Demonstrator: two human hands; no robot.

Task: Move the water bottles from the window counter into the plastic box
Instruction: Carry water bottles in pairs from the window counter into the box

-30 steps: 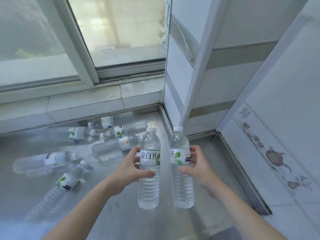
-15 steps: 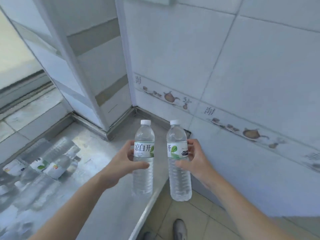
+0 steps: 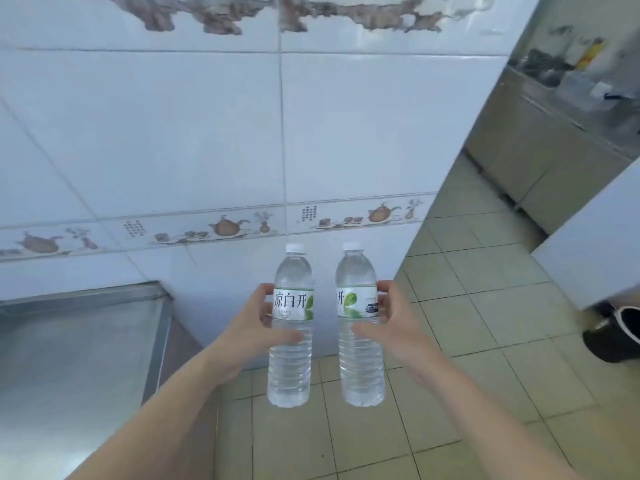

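Left hand [image 3: 254, 329] grips one upright water bottle [image 3: 291, 327] at its label, thumb across the front, fingers curled behind. Right hand [image 3: 393, 323] grips a second upright water bottle [image 3: 360, 323] the same way. Both bottles capped white, clear, with green-leaf labels; held side by side, apart, in the air in front of the white tiled wall [image 3: 207, 133]. Steel counter [image 3: 86, 341] lies left of the left-hand bottle. Tiled floor [image 3: 485, 358] below both bottles. Black bin [image 3: 613, 334] far right of the wall. Plastic box out of view.
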